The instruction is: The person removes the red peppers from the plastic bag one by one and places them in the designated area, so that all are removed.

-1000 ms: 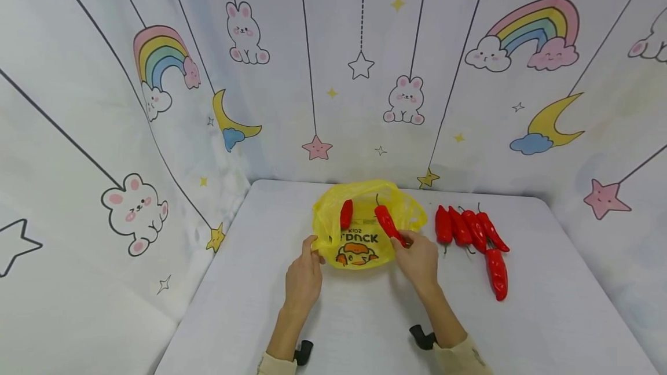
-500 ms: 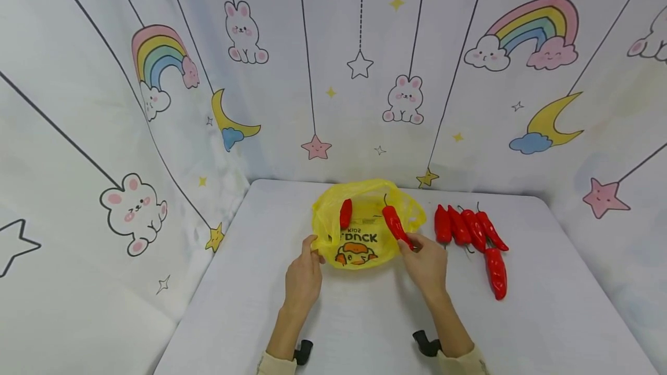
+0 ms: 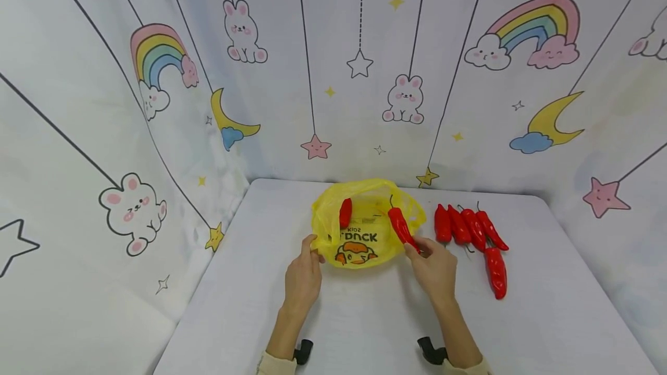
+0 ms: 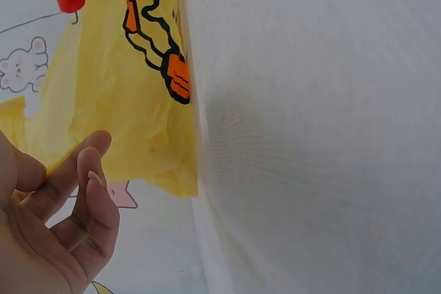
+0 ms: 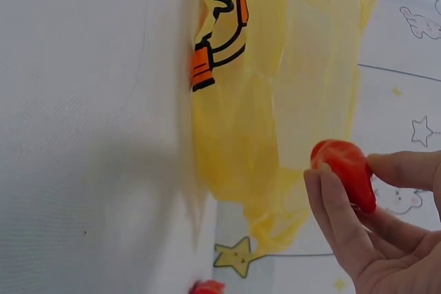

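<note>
A yellow plastic bag (image 3: pixel 383 253) with a printed duck lies at the back middle of the white table, its mouth spread. My left hand (image 3: pixel 304 275) pinches the bag's left edge between thumb and fingers; the left wrist view shows this hand (image 4: pixel 65 218) on the thin yellow film. Between the thumb and fingers of my right hand (image 3: pixel 436 265) is a red chili pepper (image 3: pixel 400 224), held by one end, with its thin stem pointing away over the bag. Up close the held pepper (image 5: pixel 344 170) hides part of the fingers. Another red pepper (image 3: pixel 345 213) shows within the bag's mouth.
Several red chili peppers (image 3: pixel 473 228) lie side by side on the table (image 3: pixel 354 317), right of the bag. One more pepper (image 3: pixel 496 272) lies nearer, touching or close to that row. A cloth backdrop (image 3: pixel 333 114) with cartoon prints stands behind.
My right hand has drifted right and slightly back toward me, carrying the chili pepper from the bag's middle to its right side. My left hand keeps its hold on the bag.
</note>
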Tool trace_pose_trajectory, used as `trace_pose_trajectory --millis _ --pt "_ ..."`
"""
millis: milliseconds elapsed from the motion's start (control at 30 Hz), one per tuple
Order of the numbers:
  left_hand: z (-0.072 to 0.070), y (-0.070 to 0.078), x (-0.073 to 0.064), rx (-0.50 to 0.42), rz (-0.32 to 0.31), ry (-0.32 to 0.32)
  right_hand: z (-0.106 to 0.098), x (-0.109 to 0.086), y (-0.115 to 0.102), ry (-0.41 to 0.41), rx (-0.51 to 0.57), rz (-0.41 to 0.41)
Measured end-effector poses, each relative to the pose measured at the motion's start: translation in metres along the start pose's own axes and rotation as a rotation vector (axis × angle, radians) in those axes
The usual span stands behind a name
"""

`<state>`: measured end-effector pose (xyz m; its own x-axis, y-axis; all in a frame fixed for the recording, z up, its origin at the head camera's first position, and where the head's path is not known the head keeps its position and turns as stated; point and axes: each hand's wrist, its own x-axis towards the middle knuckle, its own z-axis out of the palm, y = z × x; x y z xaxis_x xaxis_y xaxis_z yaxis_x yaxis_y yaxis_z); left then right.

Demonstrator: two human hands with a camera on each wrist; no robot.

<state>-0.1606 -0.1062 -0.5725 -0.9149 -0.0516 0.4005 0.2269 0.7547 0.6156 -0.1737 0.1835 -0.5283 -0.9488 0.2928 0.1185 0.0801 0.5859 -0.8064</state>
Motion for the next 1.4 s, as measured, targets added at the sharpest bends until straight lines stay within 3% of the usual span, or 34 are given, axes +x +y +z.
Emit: trace_pose_trajectory --millis 433,933,1233,1400 --pt "0.001 0.003 0.001 -0.014 -0.016 -0.005 -0.014 -0.010 0.011 0.035 0.054 -0.021" --pt "0.003 0.003 0.001 -0.016 -0.035 -0.003 -0.029 -0.016 0.028 0.191 0.078 -0.071" --pt "0.005 0.002 -0.002 -0.011 -0.053 0.003 -0.041 -0.016 0.042 0.205 0.064 0.041" --pt "0.005 0.002 -0.002 -0.008 -0.053 0.007 -0.047 -0.017 0.056 0.253 0.076 0.053"
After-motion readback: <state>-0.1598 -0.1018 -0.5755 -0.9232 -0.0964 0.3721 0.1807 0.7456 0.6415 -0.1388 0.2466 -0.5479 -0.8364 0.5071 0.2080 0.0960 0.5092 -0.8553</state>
